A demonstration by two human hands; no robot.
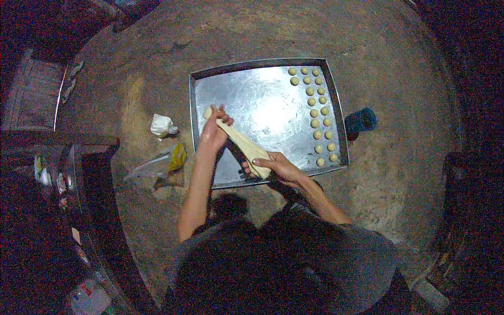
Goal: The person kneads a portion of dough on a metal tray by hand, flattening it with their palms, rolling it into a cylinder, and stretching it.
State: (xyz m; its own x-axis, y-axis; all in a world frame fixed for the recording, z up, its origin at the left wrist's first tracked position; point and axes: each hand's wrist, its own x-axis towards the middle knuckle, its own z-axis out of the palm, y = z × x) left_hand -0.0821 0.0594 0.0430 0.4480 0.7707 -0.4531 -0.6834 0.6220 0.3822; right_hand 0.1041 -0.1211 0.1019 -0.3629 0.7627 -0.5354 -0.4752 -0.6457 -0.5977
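Observation:
A long piece of pale dough (242, 145) stretches between my two hands above a large metal tray (239, 100). My left hand (213, 131) is closed round its narrow upper end, and a small rounded bit of dough (208, 112) bulges out beyond the thumb side. Lower down, my right hand (278, 165) grips the wider end, thumb on top, near the tray's front edge. Rows of small dough balls (314, 113) line the tray's right side.
A dark blue cup (362, 121) stands right of the tray. On the brown floor to the left lie a white crumpled bag (163, 126) and a clear plastic bag with a yellow part (178, 157). Dark furniture (94, 189) with several small items borders the far left.

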